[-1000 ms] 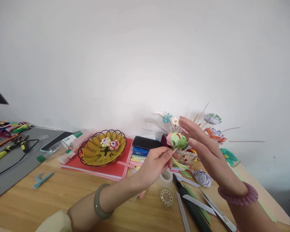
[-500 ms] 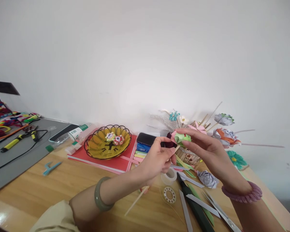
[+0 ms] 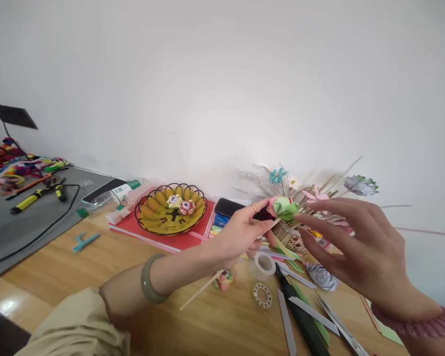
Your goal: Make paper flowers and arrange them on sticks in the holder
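Left hand [image 3: 241, 232]: still pinches paper flower [image 3: 283, 207].
Right hand [image 3: 359, 247]: fingers spread wide, now off the flower.

Honestly nothing here is readable. The white tube with the green label [image 3: 120, 190], just left of the wire basket [image 3: 171, 213], has print on it but it's way too small and blurry to make out. Same with the blue pack [image 3: 219, 221] just right of the basket: some white lettering, can't read it.
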The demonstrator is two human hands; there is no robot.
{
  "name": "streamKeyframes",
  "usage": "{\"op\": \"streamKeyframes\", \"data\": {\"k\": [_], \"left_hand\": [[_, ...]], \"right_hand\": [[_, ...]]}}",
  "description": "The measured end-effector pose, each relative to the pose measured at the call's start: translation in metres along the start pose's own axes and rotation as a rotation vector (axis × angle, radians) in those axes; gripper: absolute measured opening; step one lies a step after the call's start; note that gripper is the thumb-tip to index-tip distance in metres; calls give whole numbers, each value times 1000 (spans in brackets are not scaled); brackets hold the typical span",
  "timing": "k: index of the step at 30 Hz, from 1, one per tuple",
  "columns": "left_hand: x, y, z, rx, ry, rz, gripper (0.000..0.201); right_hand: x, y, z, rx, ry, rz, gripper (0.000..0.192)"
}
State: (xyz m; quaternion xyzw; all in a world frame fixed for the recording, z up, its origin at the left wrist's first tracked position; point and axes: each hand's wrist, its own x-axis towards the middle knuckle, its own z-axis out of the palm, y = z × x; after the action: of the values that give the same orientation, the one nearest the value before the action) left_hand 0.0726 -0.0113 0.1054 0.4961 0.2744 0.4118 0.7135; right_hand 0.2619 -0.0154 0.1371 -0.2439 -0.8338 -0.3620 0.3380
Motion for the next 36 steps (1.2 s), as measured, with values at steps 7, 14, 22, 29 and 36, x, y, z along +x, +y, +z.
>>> {"op": "streamKeyframes", "data": {"k": [7, 14, 22, 29, 36], "left_hand": [[-1, 9, 0, 4, -3, -95, 46], [-5, 17, -2, -16, 7, -156, 42], [-8, 20, -7, -35, 0, -160, 40], [-8, 20, -11, -45, 19, -149, 40], [-8, 20, -14, -48, 22, -147, 40]], "right_hand": [[12, 4, 1, -191, -192, -291, 11], [25, 6, 5, -228, -238, -368, 5], [36, 3, 10, -163, -288, -381, 10], [45, -2, 11, -162, -326, -415, 18], [49, -2, 11, -163, -323, -446, 25]]}}
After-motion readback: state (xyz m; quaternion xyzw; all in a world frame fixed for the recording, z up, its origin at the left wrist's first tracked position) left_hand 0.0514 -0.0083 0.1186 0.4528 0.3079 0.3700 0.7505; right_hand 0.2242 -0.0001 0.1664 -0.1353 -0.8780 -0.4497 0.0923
